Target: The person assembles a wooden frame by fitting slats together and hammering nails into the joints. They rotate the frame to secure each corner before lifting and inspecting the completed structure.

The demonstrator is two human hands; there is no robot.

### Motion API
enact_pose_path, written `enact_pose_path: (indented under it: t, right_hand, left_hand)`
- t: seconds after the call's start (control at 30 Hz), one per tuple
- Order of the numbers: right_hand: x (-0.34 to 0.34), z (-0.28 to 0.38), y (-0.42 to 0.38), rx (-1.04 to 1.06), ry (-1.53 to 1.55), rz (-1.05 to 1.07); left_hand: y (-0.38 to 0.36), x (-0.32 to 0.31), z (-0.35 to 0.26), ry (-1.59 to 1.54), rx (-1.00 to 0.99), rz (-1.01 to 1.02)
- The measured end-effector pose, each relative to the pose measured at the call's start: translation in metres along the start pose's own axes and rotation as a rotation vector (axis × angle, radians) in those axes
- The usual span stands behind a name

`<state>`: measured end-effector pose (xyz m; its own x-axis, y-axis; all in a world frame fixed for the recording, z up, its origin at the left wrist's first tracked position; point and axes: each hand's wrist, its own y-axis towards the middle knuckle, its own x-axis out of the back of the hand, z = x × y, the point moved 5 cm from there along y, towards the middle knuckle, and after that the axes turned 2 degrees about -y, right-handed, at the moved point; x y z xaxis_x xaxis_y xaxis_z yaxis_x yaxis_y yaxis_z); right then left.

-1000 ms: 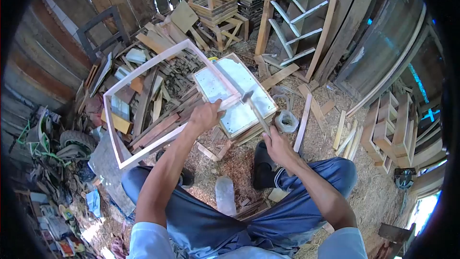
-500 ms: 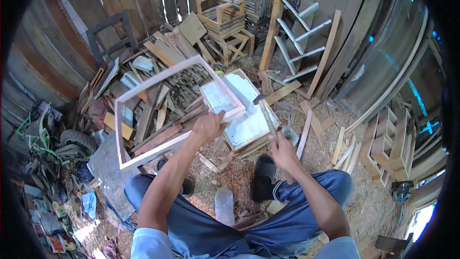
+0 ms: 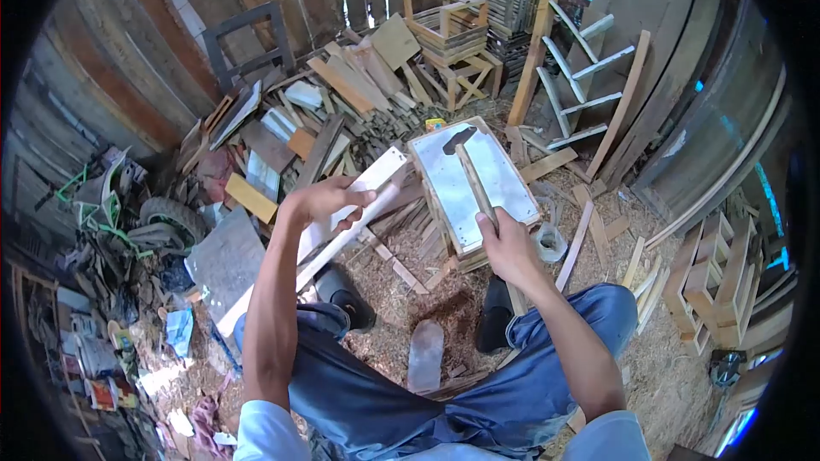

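Gripping hammer point(image 3: 476, 177), right hand point(image 3: 511, 249) near board edge point(image 3: 471, 248)

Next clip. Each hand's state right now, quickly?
Left hand: closed on the pale wooden frame, gripping one of its bars.
Right hand: closed around the handle of the hammer.

Two bare hands: left hand point(image 3: 329, 202), right hand point(image 3: 510, 243). One wooden-handled hammer point(image 3: 473, 177). One pale wooden frame point(image 3: 377, 171). One white-topped rectangular surface point(image 3: 506, 194). One clear plastic container point(image 3: 552, 242), right. One dark angular frame point(image 3: 281, 34), far left. Two dark shoes point(image 3: 352, 299), near. One black tire point(image 3: 171, 215), left.
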<state>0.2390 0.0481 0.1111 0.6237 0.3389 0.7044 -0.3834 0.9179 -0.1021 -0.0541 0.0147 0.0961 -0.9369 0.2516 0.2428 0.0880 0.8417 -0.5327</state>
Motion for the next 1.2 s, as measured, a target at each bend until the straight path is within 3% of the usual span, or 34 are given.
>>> enact_pose_path:
  t: [0.07,0.1,0.13,0.2,0.23,0.4,0.5,0.6,0.63,0.8,0.87,1.03,1.07,1.13,1.2]
  right_hand:
    - [-0.008,0.005,0.003,-0.020,-0.017,0.035]
    - [-0.013,0.004,0.007,-0.009,-0.010,0.026]
    - [-0.017,0.003,0.011,0.004,-0.002,0.016]
    - [-0.025,0.002,0.016,-0.014,0.034,0.028]
    - [-0.027,0.000,0.017,-0.043,0.071,0.036]
    - [-0.030,0.006,0.015,-0.032,0.162,0.039]
    - [-0.026,0.015,0.012,0.000,0.207,0.029]
    - [-0.022,0.019,0.010,-0.011,0.175,0.052]
    - [-0.022,0.020,0.009,-0.060,0.171,0.094]
    - [-0.026,0.008,0.012,-0.067,0.122,0.108]
    - [-0.028,0.008,0.013,0.033,0.093,0.050]
    - [-0.028,0.007,0.009,-0.047,0.204,0.111]
    - [-0.030,0.004,0.008,-0.128,0.268,0.131]
    - [-0.032,-0.002,0.008,-0.215,0.333,0.146]
    - [-0.043,-0.007,0.006,-0.451,0.798,0.293]
  left_hand:
    - [-0.004,-0.002,0.004,0.033,0.067,0.059]
    - [0.004,-0.003,0.013,0.040,-0.004,0.084]
    - [0.011,0.002,0.019,0.308,-0.038,-0.024]
    - [0.021,-0.001,0.030,0.439,-0.034,-0.077]
    - [0.007,-0.007,0.007,0.480,-0.045,-0.150]
    - [0.023,-0.013,-0.002,0.530,-0.131,-0.130]
    - [0.029,-0.012,-0.009,0.704,-0.285,-0.215]
    - [0.031,-0.008,0.001,0.708,0.061,-0.056]
    - [0.038,-0.006,0.005,0.713,-0.057,-0.090]
    - [0.047,-0.008,0.011,0.658,-0.100,-0.067]
    - [0.054,-0.006,0.021,0.907,-0.172,-0.238]
    - [0.056,-0.028,0.009,0.888,-0.322,-0.304]
    - [0.066,-0.033,0.014,0.887,-0.324,-0.300]
    - [0.076,-0.046,0.004,0.885,-0.619,-0.461]
    - [0.089,-0.056,0.006,0.850,-0.594,-0.455]
